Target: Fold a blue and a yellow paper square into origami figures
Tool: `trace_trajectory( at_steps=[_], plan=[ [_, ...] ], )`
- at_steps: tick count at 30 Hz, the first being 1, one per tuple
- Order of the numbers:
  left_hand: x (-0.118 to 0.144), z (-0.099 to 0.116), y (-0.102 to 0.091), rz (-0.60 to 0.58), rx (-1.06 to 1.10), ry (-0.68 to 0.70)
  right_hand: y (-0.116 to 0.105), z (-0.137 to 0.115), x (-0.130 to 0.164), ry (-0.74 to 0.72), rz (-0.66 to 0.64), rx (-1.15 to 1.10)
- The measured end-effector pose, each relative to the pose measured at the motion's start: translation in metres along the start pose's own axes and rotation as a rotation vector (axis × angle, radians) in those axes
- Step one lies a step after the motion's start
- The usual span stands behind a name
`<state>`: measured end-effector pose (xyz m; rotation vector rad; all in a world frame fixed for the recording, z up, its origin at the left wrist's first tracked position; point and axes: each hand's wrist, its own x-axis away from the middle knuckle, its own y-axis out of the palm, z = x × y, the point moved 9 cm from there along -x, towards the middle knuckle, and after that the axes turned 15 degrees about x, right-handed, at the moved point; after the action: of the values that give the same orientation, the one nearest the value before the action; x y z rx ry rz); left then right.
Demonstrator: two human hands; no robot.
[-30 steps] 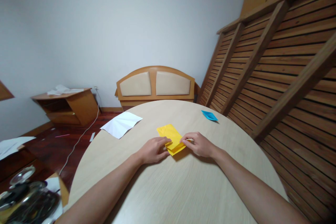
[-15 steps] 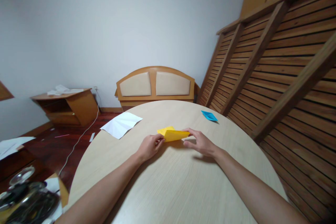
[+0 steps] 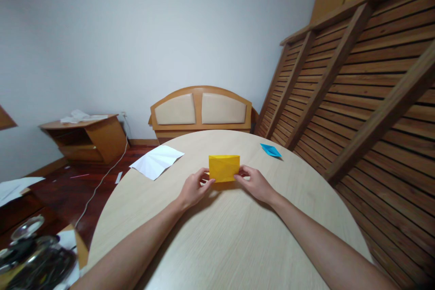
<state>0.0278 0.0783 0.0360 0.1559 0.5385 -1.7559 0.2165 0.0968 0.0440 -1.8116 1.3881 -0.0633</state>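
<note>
A folded sheet of yellow paper [image 3: 224,168] stands upright over the middle of the round table, its broad rectangular face towards me. Its left edge is pinched by my left hand [image 3: 196,186], thumb in front and fingers partly behind. On the other side my right hand [image 3: 254,183] grips the right edge in the same way. Farther off to the right lies a small blue folded paper [image 3: 271,150]. To the left, a creased white sheet of paper [image 3: 158,161] rests at the table's edge.
The pale wooden table [image 3: 217,240] fills the foreground. Slatted wooden panels [image 3: 346,95] lean along the right. Behind the table stands a headboard [image 3: 199,108]. At left are a low cabinet [image 3: 84,140], a white cable [image 3: 102,179] on the floor and cluttered glassy items [image 3: 41,258].
The yellow paper has turned from a slanted, partly opened shape to a flat rectangle facing me. My right hand has closed in and now pinches its right edge.
</note>
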Motion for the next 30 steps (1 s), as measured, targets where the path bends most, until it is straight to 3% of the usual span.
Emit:
trace_trajectory(
  at_steps=[10,16,25,30],
  plan=[
    [0.0,-0.006,-0.003,0.045,-0.018,0.014,0.004,0.013,0.0,0.122,0.018,-0.111],
    [-0.001,0.001,0.001,0.01,-0.055,0.059,-0.005,0.011,0.0,0.141,0.137,-0.112],
    [-0.001,0.001,-0.003,0.075,-0.018,0.052,-0.01,-0.006,-0.001,-0.007,0.167,0.092],
    [-0.002,0.005,-0.001,0.052,-0.064,0.093,-0.012,-0.014,0.0,-0.101,0.201,0.174]
  ],
)
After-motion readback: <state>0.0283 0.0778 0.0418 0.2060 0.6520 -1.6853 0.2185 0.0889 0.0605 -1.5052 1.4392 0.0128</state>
